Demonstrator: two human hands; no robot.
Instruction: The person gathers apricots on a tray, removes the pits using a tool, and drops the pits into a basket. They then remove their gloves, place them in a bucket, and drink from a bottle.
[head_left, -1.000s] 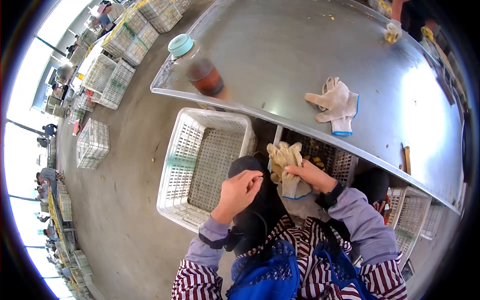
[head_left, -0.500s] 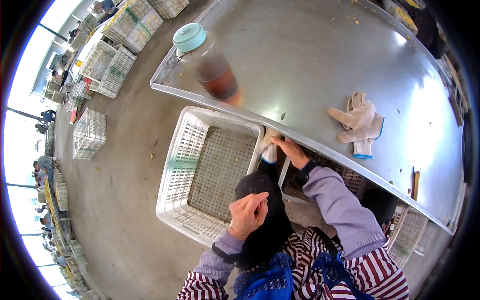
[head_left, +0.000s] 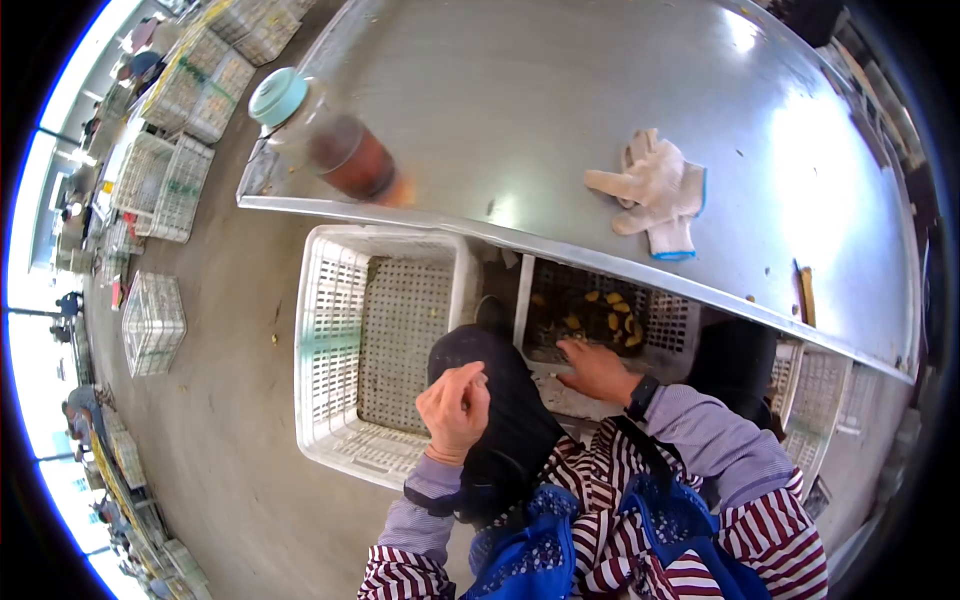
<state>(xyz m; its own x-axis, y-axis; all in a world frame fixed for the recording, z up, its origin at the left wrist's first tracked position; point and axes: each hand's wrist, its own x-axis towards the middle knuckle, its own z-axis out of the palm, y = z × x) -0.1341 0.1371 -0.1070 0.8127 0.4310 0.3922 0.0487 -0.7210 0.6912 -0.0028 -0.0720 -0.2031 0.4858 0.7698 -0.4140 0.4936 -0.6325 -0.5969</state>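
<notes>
My left hand (head_left: pixel 455 405) is raised above my dark-trousered knee (head_left: pixel 480 360) with its fingers curled in and nothing showing between them. Beside it, to the left, stands a white plastic crate (head_left: pixel 305 385) with a perforated bottom. My right hand (head_left: pixel 598 372), fingers stretched out, is at the near edge of a second crate (head_left: pixel 522 300), partly under the metal table. Several yellowish pieces (head_left: pixel 622 322) lie in that crate among dark stuff. On the tabletop, a pair of off-white work gloves (head_left: pixel 655 190) with blue-edged cuffs lies beyond my right hand.
A jar of reddish-brown liquid (head_left: pixel 350 160) with a mint lid (head_left: pixel 278 97) stands at the left end of the metal table (head_left: pixel 480 110). A small stick-like piece (head_left: pixel 806 295) lies near its right edge. White crates (head_left: pixel 153 322) and people are off to the left.
My right hand has left the table edge and a pale blue-cuffed glove there, coming down to the second crate. That glove no longer shows. The view has shifted; my left hand stays curled.
</notes>
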